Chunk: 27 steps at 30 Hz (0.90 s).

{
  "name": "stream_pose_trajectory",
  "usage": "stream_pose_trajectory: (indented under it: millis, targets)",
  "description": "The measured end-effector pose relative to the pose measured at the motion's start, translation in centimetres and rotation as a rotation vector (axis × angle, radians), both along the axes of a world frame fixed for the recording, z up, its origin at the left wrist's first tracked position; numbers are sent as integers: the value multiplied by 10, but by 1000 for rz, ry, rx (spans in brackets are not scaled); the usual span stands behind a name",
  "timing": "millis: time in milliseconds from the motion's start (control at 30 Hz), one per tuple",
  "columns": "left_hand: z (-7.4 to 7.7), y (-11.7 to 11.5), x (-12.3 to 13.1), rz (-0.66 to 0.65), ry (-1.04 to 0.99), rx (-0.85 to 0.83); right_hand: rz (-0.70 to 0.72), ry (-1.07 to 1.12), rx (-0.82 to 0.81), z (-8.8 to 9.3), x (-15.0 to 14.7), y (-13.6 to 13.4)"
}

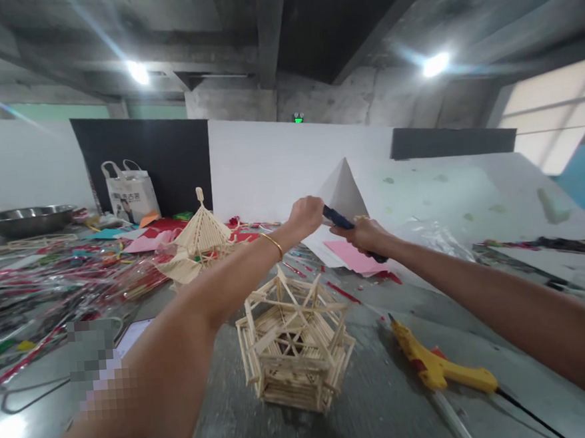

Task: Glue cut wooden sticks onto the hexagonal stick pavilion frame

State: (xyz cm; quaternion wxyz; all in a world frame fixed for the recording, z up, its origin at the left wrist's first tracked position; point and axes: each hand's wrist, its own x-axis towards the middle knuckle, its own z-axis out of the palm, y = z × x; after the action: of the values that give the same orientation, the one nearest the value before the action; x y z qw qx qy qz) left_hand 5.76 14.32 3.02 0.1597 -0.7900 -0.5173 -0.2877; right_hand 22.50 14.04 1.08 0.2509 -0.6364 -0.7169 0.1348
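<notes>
Both arms reach far forward over the grey table. My left hand (306, 215), with a gold bangle on its wrist, is closed in a pinch at the upper end of a dark blue tool (341, 221). My right hand (364, 235) is wrapped round the lower part of the same tool, above a pink paper sheet (351, 255). Just behind them stands a white folded board with a pointed peak (344, 187). Nearer to me, under my left forearm, sits a hexagonal frame of wooden sticks (294, 342). A stick-built roof (201, 237) stands further back on the left.
A yellow glue gun (440, 365) lies on the table at the right, its cord running off right. Red strips and clear wrappers litter the left side. A metal bowl (25, 219) and a white tote bag (131, 193) stand at the back left, before black and white boards.
</notes>
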Motion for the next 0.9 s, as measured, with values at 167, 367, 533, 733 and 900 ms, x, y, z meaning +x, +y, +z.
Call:
stream_pose_trajectory:
  millis: [167,367,533,733,900]
  targets:
    - [8,2,-18,-1,-54,4,93,69,-86,7,-2,-12]
    - [12,-4,-35,-43,-99,8,143,78,-98,15,-7,-19]
    - [8,-6,-37,-38,-114,-4,138,55,-77,15,-13,-25]
    - [5,-5,-28,0,-95,-38,24,-34,12,6,-15,-21]
    - [6,4,-21,58,-77,-124,-5,-62,49,1,-12,-2]
